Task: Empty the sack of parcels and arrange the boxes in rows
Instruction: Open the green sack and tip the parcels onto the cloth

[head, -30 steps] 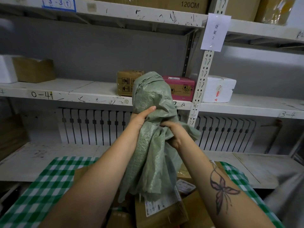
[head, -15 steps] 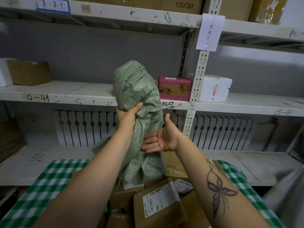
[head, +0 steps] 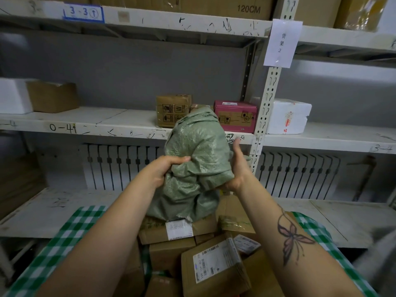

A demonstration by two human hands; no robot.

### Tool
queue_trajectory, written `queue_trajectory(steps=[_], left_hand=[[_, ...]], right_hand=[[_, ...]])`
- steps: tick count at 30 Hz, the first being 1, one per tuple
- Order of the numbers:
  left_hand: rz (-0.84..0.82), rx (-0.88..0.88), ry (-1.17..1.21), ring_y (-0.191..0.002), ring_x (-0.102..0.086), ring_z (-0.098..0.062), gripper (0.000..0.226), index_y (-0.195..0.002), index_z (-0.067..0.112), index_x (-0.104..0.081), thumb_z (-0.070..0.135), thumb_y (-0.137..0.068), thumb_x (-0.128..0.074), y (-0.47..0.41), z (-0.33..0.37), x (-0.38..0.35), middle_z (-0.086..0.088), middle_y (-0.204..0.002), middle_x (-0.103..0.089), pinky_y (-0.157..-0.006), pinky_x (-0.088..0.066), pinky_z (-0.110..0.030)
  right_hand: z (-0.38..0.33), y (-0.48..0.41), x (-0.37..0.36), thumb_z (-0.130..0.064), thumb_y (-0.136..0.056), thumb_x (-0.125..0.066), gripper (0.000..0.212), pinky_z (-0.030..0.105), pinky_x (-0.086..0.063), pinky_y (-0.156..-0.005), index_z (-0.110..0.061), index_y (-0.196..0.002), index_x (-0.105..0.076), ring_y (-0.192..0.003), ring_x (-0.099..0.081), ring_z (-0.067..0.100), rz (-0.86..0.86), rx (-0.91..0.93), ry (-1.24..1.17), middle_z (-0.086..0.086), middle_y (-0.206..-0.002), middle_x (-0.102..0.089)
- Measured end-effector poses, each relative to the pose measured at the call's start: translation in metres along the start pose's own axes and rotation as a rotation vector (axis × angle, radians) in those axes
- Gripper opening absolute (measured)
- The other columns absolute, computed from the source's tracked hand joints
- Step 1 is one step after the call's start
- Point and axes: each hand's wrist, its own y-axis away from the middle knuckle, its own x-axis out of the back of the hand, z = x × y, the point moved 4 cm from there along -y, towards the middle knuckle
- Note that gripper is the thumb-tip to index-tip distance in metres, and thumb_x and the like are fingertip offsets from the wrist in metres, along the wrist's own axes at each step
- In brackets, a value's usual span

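Note:
I hold a crumpled green woven sack (head: 197, 159) bunched up at chest height, in front of the middle shelf. My left hand (head: 165, 170) grips its left side with the fingers closed into the fabric. My right hand (head: 237, 166) cups the sack's right side from below, thumb up. Under the sack lies a heap of brown cardboard parcels (head: 214, 266) with white shipping labels, on a green-and-white checked cloth (head: 64, 239). The sack's lower end hangs down onto the topmost box (head: 177, 230).
On the middle shelf (head: 107, 123) stand a brown carton (head: 172, 110), a pink box (head: 235, 115), a white foam box (head: 289, 115), and at far left a white box and a brown carton (head: 51, 96). A steel upright (head: 267, 97) rises behind my right hand. A low white shelf (head: 342, 221) runs behind the heap.
The sack has been gathered from a long hanging length into a compact bundle. My right hand went from open beside it to cupping its right side.

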Motion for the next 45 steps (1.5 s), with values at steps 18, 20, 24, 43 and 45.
queue_trajectory(steps=[18,20,24,43,45], left_hand=[[0.006,-0.02,0.215,-0.123,-0.047,-0.04,0.15,-0.139,0.01,-0.036,0.05,-0.005,-0.09,0.012,-0.009,-0.017,-0.015,-0.127,-0.056,-0.094,-0.032,-0.071],[-0.042,-0.084,0.393,-0.1,-0.061,-0.035,0.134,-0.124,0.007,-0.05,0.039,-0.001,-0.093,0.007,-0.01,-0.022,-0.016,-0.103,-0.067,-0.072,-0.054,-0.057],[-0.091,-0.177,0.54,-0.083,-0.071,-0.031,0.086,-0.1,0.004,-0.063,0.026,-0.024,-0.095,-0.003,-0.006,-0.036,-0.016,-0.088,-0.074,-0.07,-0.058,-0.05],[-0.009,0.041,0.209,-0.043,-0.065,-0.019,0.037,-0.067,0.005,-0.067,0.019,-0.095,-0.048,-0.009,-0.014,-0.048,-0.009,-0.05,-0.067,-0.062,-0.047,-0.035],[-0.062,0.084,0.083,-0.048,-0.068,-0.019,0.033,-0.067,0.003,-0.07,0.014,-0.093,-0.052,-0.012,-0.017,-0.044,-0.01,-0.057,-0.069,-0.056,-0.056,-0.03]], right_hand=[[-0.008,-0.013,-0.003,-0.028,-0.096,-0.047,0.022,0.036,-0.058,-0.067,-0.01,-0.095,-0.059,-0.076,-0.067,0.026,0.012,0.319,0.074,0.012,-0.078,-0.073],[-0.006,-0.014,-0.002,-0.027,-0.096,-0.047,0.021,0.04,-0.053,-0.076,-0.011,-0.096,-0.06,-0.082,-0.065,0.027,0.013,0.338,0.076,0.013,-0.088,-0.07],[0.001,-0.018,0.007,-0.038,-0.095,-0.046,0.034,0.04,-0.058,-0.074,-0.009,-0.103,-0.062,-0.083,-0.07,0.03,0.018,0.225,0.064,0.017,-0.093,-0.072],[-0.018,0.002,0.072,-0.047,-0.097,-0.035,0.043,0.039,-0.047,-0.075,-0.011,-0.088,-0.057,-0.082,-0.054,0.026,0.391,0.385,-0.203,0.01,-0.089,-0.058],[-0.027,0.009,0.081,-0.031,-0.102,-0.034,0.036,0.031,-0.042,-0.068,-0.011,-0.075,-0.048,-0.071,-0.043,0.018,0.549,0.329,0.004,0.006,-0.081,-0.047]])
